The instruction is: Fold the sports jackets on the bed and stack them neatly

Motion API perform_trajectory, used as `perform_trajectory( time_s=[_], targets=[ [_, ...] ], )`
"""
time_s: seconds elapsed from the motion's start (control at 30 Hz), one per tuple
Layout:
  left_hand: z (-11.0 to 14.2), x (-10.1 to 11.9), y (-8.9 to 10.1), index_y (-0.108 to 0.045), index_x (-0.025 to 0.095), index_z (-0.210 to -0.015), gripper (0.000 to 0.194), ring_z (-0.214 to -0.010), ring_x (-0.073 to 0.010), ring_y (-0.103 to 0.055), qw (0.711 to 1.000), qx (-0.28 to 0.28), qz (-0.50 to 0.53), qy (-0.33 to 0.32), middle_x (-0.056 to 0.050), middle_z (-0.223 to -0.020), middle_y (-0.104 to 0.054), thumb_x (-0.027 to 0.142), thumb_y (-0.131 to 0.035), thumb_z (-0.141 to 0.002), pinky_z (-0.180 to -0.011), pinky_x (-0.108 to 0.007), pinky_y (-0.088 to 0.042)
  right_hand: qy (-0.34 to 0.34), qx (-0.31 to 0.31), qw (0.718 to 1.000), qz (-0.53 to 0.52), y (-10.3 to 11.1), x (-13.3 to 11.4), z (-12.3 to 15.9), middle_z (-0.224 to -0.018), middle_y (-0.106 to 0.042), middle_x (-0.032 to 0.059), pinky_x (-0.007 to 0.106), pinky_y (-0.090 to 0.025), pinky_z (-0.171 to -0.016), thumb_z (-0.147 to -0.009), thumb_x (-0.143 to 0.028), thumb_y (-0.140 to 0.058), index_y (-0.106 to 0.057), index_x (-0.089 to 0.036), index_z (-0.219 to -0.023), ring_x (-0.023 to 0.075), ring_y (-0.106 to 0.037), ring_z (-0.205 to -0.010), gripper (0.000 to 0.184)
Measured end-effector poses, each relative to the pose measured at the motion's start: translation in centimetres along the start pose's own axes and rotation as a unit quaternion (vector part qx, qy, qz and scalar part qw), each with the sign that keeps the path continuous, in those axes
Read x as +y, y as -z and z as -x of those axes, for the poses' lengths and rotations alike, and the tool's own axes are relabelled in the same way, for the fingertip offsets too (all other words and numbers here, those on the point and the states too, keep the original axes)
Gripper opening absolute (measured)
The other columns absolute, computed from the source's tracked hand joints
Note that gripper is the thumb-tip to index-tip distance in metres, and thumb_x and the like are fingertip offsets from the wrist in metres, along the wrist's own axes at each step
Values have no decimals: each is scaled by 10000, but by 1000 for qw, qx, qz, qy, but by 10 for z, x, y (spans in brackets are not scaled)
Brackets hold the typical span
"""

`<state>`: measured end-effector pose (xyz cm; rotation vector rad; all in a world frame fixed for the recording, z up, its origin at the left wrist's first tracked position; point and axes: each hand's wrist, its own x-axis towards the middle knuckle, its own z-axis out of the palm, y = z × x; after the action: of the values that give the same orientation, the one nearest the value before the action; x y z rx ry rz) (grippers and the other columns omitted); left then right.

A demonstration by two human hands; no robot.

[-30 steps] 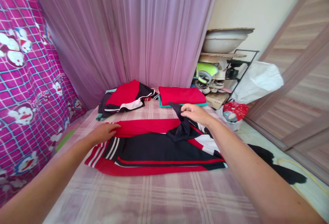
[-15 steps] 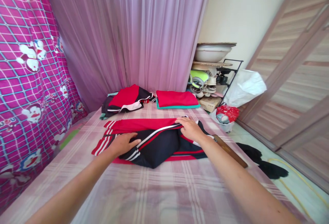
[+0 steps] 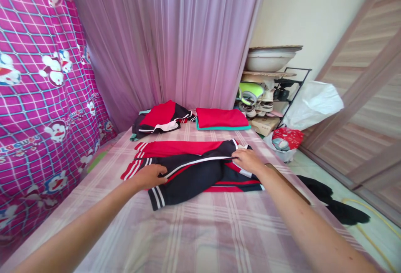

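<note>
A red and navy tracksuit jacket with white stripes lies across the bed in front of me. One navy sleeve is laid over its body, and the striped cuff sticks out toward me. My left hand is closed on the sleeve near the cuff, thumb and fingers pinching the fabric. At the other end, my right hand pinches the white-striped edge of the same sleeve near the shoulder. Between the two hands the white stripe runs nearly straight.
Behind the jacket lie a loose red and navy garment and a folded red and teal stack. A brown flat board rests at the bed's right edge. Beyond stand a shoe rack and a white plastic bag. Plaid sheet covers the bed.
Both hands have gone from resting on the jacket to pinching the sleeve. The sleeve is straighter, and its cuff now points toward me. The view has shifted slightly left.
</note>
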<state>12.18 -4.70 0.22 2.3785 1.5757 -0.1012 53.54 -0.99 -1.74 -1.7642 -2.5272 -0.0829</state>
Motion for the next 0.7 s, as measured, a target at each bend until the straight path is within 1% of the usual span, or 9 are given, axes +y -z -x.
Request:
perform_trajectory(
  time_s=[0.07,0.17,0.27,0.33,0.37,0.43,0.53,0.63,0.7],
  targets=[
    [-1,-2,13,-626,226,-877,250,-857,-202,-637,999,1,39,4,-25,-909,-684,397,-449,-833,-776,-303,-476,5,4,1000,10,2,5,2,-1046,-719,86,310,-427,-895,-918,-240,-498,-757,-209,-994,217,-628,-1026,272],
    [0,-11,45,-623,222,-937,337,-889,-192,-624,996,19,86,-19,-18,-932,-680,461,-398,-864,-815,-289,-481,17,9,1000,11,9,9,9,-1025,-705,96,304,-428,-876,-935,-280,-488,-755,-211,-1016,210,-632,-985,287],
    [3,-23,78,-648,230,-975,437,-945,-207,-622,996,24,86,-18,-14,-974,-696,560,-385,-860,-882,-299,-478,50,-7,999,-8,16,6,18,-1025,-708,96,318,-429,-882,-947,-316,-480,-754,-205,-1003,222,-631,-1005,300],
    [2,-30,92,-667,235,-1001,486,-974,-217,-628,998,19,63,-5,-14,-1011,-710,605,-394,-844,-912,-305,-474,77,-25,996,-26,19,1,23,-1014,-715,87,324,-432,-883,-945,-339,-490,-754,-208,-958,223,-640,-990,295],
    [1,-32,96,-674,236,-1024,507,-993,-220,-631,999,16,50,-1,-16,-1044,-714,618,-397,-838,-926,-305,-471,84,-31,995,-33,19,-1,25,-1017,-718,82,329,-434,-888,-935,-343,-509,-752,-212,-958,224,-643,-988,277],
    [-4,-36,99,-682,238,-1077,538,-1032,-224,-633,1000,9,24,2,-24,-1122,-714,623,-395,-834,-951,-303,-464,78,-34,996,-37,16,-3,25,-1070,-717,79,348,-431,-920,-898,-328,-562,-742,-227,-1021,240,-638,-1042,241],
    [-13,-41,100,-680,235,-1145,562,-1070,-243,-631,1000,11,-22,15,-46,-1190,-703,596,-373,-844,-974,-325,-456,54,-32,997,-33,6,-1,20,-1189,-699,86,391,-402,-1002,-858,-292,-605,-718,-239,-1127,273,-582,-1196,296],
    [-19,-49,109,-695,229,-1128,562,-1043,-259,-639,998,2,-53,22,-59,-1142,-718,595,-381,-840,-944,-338,-469,46,-43,997,-38,0,5,13,-1212,-700,87,406,-362,-1062,-889,-296,-570,-729,-224,-1104,280,-526,-1286,277],
    [-22,-57,122,-722,235,-1046,550,-985,-256,-654,998,-25,-59,15,-50,-1048,-737,629,-408,-826,-898,-323,-484,49,-50,996,-47,1,8,9,-1173,-716,94,389,-378,-1044,-920,-327,-530,-740,-212,-1061,272,-558,-1248,278]
  ],
)
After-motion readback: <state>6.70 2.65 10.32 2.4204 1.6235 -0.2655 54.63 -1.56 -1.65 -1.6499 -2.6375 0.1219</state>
